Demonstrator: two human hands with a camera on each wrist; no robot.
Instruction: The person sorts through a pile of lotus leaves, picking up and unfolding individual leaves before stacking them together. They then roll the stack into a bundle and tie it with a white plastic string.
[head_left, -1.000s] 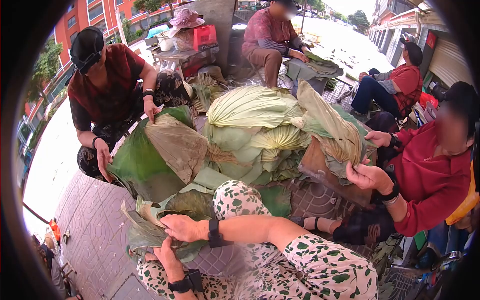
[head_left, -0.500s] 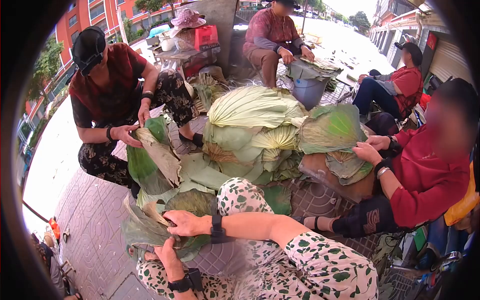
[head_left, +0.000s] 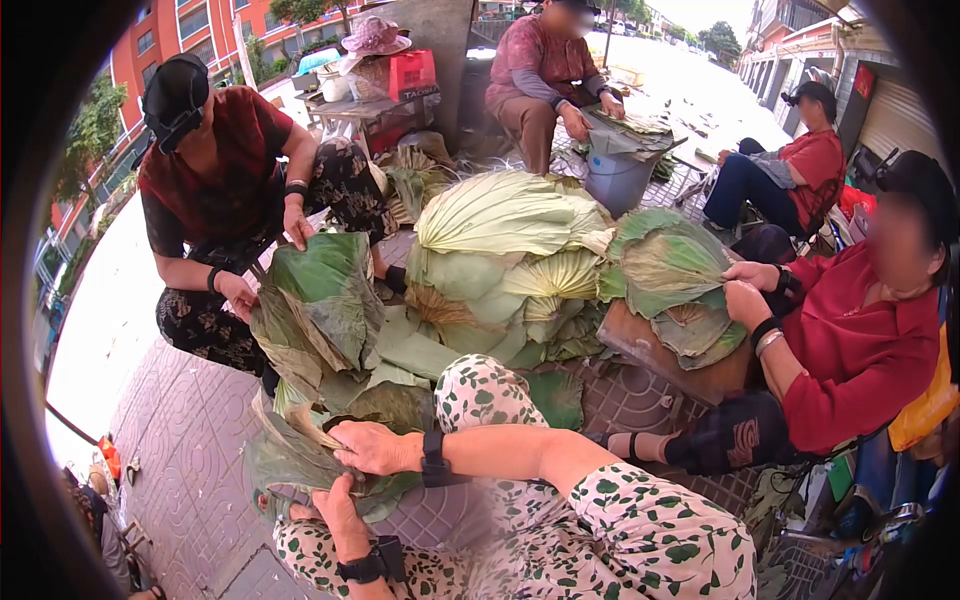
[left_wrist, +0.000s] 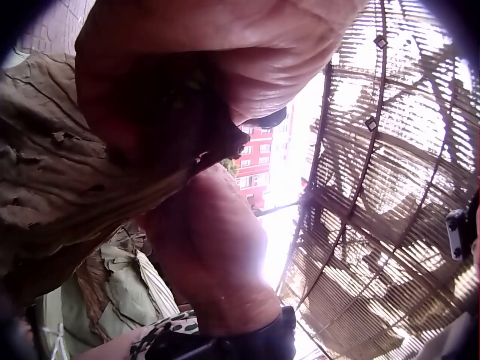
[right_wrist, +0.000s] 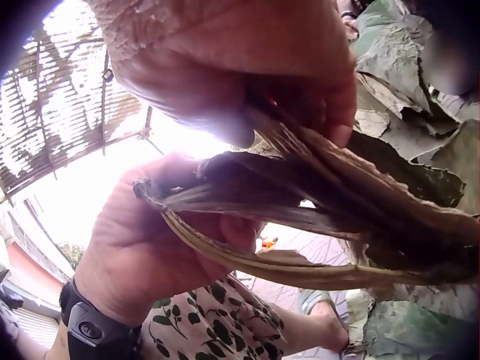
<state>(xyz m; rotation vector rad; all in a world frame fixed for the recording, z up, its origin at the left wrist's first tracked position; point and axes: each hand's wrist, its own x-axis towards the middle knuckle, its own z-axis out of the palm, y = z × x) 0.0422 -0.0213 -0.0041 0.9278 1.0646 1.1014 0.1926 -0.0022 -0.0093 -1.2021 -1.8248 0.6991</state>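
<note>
Dried, folded lotus leaves, greyish green with brown edges, lie across my lap at the lower left of the head view. My right hand pinches them at their upper edge. Just below it, my left hand grips the stem end, thumb on top. The right wrist view shows the brown folded layers gapping apart between my right hand above and my left hand below. In the left wrist view, the wrinkled leaf runs into the shadowed grip of my left hand.
A large pile of pale lotus leaves stands in front of my knee. The person at left and the person at right handle leaves close by. Farther back sit a blue bucket and a small table.
My hands have barely moved on the folded leaves. The person at left has turned and spread a green leaf; the person at right has lowered a leaf over the board.
</note>
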